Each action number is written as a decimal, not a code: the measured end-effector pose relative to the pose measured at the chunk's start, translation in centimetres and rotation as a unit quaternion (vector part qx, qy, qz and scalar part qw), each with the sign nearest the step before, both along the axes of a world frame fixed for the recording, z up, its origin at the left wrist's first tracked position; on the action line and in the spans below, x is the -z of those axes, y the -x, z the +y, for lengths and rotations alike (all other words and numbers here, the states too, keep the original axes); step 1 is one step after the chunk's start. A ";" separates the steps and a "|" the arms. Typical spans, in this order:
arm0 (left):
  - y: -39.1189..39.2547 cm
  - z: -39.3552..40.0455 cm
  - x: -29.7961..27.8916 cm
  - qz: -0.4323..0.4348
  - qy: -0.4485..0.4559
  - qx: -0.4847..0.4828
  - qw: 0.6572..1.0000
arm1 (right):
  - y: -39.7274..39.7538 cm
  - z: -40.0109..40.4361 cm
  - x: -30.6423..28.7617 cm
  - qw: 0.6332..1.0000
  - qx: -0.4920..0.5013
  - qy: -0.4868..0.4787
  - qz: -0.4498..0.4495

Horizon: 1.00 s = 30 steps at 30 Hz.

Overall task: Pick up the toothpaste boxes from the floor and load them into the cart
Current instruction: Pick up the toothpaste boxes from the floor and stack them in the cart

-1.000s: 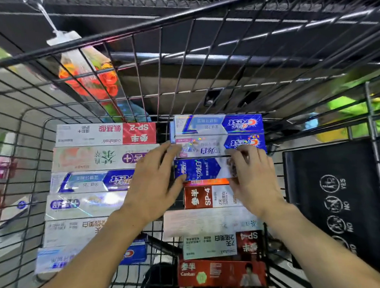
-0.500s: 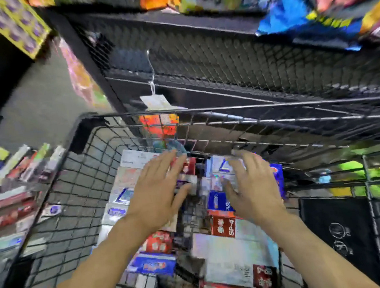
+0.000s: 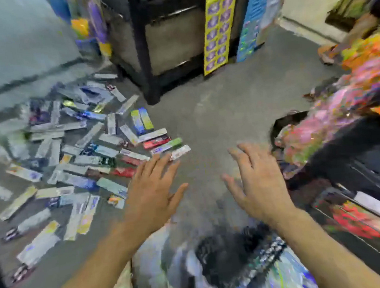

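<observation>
Now both hands hang spread and bare over the grey floor (image 3: 222,108), fingers straight, holding nothing. The left hand (image 3: 153,193) and the right hand (image 3: 260,183) are well apart, with bare floor between them.

The toothpaste boxes (image 3: 75,158) lie scattered flat on the floor, ahead and to the left of both hands. They spread from near the black shelf base (image 3: 151,55) down toward the lower left edge of the view. Their long axes point every way; no single direction holds for the pile.

The left hand is plainly the nearer 1. Its fingertips overlap the right edge of the pile in the picture, just beside a pale box (image 3: 180,151) and a red box (image 3: 125,172) that run roughly left to right. Whether the fingers touch any box cannot be told through the blur.

The right hand sits clear of the pile, closer to the cart (image 3: 361,197) at the right, whose dark wire side shows beside it.

Judging from this, the next reach goes left and forward, led by the left hand, gripping a box across its short width.
</observation>
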<state>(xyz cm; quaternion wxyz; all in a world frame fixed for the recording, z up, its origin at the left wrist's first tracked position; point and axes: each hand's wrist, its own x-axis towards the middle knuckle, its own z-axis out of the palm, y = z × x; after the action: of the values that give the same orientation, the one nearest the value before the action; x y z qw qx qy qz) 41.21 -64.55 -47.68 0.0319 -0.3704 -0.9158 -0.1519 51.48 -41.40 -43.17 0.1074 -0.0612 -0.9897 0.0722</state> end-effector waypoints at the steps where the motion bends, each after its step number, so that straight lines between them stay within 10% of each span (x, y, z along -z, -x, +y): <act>1: 2.3 -3.2 0.8 -0.006 0.010 -0.025 1.000 | 3.0 -2.4 0.6 1.000 -0.017 -0.003 -0.021; 13: 21.2 -30.5 13.7 -0.066 0.062 -0.154 0.984 | 27.7 -23.3 15.2 0.986 -0.071 0.061 -0.135; 30: 22.8 -25.6 52.3 -0.197 0.091 -0.077 0.973 | 30.2 -22.2 53.0 0.954 -0.091 0.016 -0.285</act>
<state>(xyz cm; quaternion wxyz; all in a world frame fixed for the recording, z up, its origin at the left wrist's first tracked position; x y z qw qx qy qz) 18.44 -90.19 -99.99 -0.1718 -0.2628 -0.9397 -0.1353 21.26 -63.55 -96.16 -0.1876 0.0091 -0.9792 0.0769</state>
